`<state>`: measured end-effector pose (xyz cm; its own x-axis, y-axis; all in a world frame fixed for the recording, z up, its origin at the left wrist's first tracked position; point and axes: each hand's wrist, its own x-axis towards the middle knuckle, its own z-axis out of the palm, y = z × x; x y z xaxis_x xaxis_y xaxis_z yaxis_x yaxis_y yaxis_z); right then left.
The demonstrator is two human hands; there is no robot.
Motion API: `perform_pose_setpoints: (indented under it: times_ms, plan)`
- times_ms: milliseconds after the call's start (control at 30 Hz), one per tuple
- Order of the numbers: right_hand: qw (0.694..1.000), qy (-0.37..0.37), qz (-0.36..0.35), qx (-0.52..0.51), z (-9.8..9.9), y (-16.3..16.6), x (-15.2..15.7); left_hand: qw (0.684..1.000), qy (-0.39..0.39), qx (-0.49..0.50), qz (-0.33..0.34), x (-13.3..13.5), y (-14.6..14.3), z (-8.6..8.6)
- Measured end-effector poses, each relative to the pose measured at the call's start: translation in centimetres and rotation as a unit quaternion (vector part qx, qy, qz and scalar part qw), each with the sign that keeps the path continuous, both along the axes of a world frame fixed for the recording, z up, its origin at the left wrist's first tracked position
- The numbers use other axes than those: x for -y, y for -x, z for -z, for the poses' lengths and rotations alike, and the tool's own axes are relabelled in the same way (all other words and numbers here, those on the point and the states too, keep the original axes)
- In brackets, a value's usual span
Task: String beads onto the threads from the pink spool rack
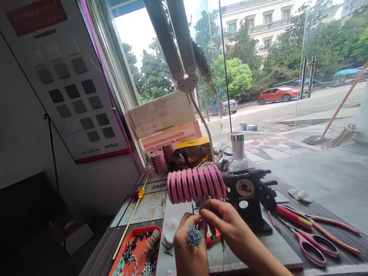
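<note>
My left hand (188, 239) is closed, its thumb and forefinger pressed together. A rounded cluster of small blue-grey balls (194, 235) sits against its fingers; whether it is worn or held I cannot tell. Beside it my right hand (222, 219) pinches, its fingertips meeting the left ones. Whatever lies between the fingertips is too small to make out. Just above both hands is a row of pink ring-shaped spools (195, 184), joined to a black device with a round dial (245, 188). Thin threads hang below the hands.
An orange tray (158, 245) of beads lies at left, near a stick with a yellow tip (130, 218). Pink-handled scissors (314, 245) and pliers (330, 223) lie right. Behind stand stacked pink spools (158, 161), a yellow-topped bag (192, 151), a silver-lidded container (237, 145) and a lamp (187, 82).
</note>
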<state>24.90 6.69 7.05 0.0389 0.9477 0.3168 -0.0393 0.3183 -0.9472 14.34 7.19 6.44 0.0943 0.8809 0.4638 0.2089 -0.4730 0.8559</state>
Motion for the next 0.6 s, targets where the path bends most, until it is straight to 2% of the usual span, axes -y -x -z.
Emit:
perform_pose_setpoints:
  times_ms: [67,167,267,433,600]
  plan:
    - [1.000,-0.001,-0.010,-0.007,0.01,0.05,0.12,1.000,-0.018,-0.006,-0.001,-0.15,0.03,0.31]
    - [1.000,-0.002,0.016,-0.018,0.15,0.27,-0.07,0.999,-0.031,-0.005,0.005,-0.23,-0.06,0.56]
    - [0.999,0.004,0.025,-0.035,0.33,0.41,-0.40,1.000,-0.023,0.013,0.013,-0.17,-0.16,0.48]
    - [0.997,0.011,-0.024,-0.067,0.25,0.30,-0.12,0.999,-0.022,0.024,0.013,-0.10,-0.05,0.21]
    - [0.994,0.028,-0.006,-0.107,0.33,0.44,-0.45,0.999,0.015,0.040,0.022,0.08,-0.13,-0.18]
